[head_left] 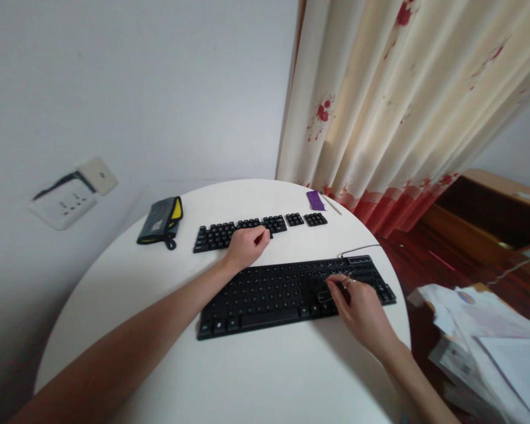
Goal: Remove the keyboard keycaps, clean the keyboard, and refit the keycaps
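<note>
A black keyboard (274, 291) with bare key sockets lies on the round white table (229, 377). Behind it, loose black keycaps (221, 234) are laid out in rows, with two smaller groups (304, 219) to their right. My left hand (246, 246) rests over the keycap rows, fingers curled and pinching something small I cannot make out. My right hand (357, 306) presses on the right part of the keyboard, fingertips closed round a keycap and a thin wire tool (347, 284).
A grey and yellow pouch (161, 221) lies at the table's back left. A purple strip (315, 200) and a thin stick (331, 204) lie near the curtain (393, 106). A wall socket (66, 200) is at left. Papers (486, 330) are stacked at right.
</note>
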`<state>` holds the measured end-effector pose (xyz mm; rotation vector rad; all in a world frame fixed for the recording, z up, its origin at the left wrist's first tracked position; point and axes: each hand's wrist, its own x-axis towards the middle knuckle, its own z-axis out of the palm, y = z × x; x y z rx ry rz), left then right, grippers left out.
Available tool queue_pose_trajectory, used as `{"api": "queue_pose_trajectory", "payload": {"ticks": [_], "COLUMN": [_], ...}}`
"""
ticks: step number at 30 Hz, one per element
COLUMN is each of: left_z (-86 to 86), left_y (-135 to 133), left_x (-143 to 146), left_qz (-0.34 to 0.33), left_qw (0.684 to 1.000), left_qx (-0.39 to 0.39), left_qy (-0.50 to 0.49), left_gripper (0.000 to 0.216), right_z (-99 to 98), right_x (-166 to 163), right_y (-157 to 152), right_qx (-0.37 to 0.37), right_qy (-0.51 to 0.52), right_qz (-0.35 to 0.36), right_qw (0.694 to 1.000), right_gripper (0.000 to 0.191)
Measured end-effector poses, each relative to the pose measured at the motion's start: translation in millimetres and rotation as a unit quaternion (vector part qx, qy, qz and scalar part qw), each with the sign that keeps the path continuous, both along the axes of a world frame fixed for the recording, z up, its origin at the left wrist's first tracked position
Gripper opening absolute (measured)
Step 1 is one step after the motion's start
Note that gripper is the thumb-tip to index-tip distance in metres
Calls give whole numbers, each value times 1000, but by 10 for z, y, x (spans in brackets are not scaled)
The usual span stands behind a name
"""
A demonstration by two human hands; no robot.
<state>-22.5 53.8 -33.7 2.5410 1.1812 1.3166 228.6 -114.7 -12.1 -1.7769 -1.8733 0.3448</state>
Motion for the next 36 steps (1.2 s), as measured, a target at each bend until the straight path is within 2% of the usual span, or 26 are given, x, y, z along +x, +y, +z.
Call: {"api": "queue_pose_trajectory", "payload": {"ticks": [4,11,15,21,28,36], "left_z": [2,-30,-30,-16,-29,-7], "left_y": [1,16,14,6,8,-2], "left_x": [0,-8,-4,-8,-4,7], "left_qz": [0,3,3,8,10,10], "left_qw": [1000,1000,1000,1000,1000,1000], "left_qx": [1,-6,-15,-12,-10,-10], "left_qy": [2,2,1,8,15,15], "left_gripper": [35,36,35,35,37,37], "right_z": [-2,-75,-74,-65,-100,-114], "right_x": [-10,143,150,76,62,101], "right_y": [10,38,20,73,71,109], "right_qx": [3,-26,-36,-61,-8,-30], "right_qy": [4,125,96,-16,74,98], "right_qz": [7,-12,1,-9,-11,-23], "right_qw": [1000,992,995,998,997,994], "right_gripper": [34,40,40,37,35,37]}}
